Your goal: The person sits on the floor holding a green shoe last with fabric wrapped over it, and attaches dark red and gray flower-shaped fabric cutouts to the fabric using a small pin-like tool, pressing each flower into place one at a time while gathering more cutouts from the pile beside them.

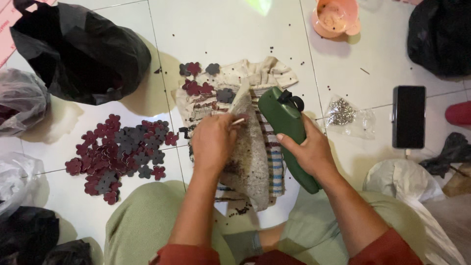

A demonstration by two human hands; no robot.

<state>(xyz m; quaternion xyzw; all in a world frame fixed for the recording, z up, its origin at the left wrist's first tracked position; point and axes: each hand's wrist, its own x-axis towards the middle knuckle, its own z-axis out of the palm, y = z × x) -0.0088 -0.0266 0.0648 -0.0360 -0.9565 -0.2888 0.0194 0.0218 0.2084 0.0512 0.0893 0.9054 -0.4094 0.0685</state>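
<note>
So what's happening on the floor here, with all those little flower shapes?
A person sits on a white tiled floor. Their right hand grips a dark green bottle-shaped tool, laid over a striped cloth. Their left hand pinches a small thin piece beside it. A pile of dark red and grey flower-shaped cutouts lies to the left, with a few more on the cloth. A black phone and a small clear bag of metal bits lie to the right.

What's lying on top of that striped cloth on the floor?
On the striped cloth lie a few dark red and grey flower pieces and a speckled rough sheet. The left hand and the green tool in the right hand cover the rest.
</note>
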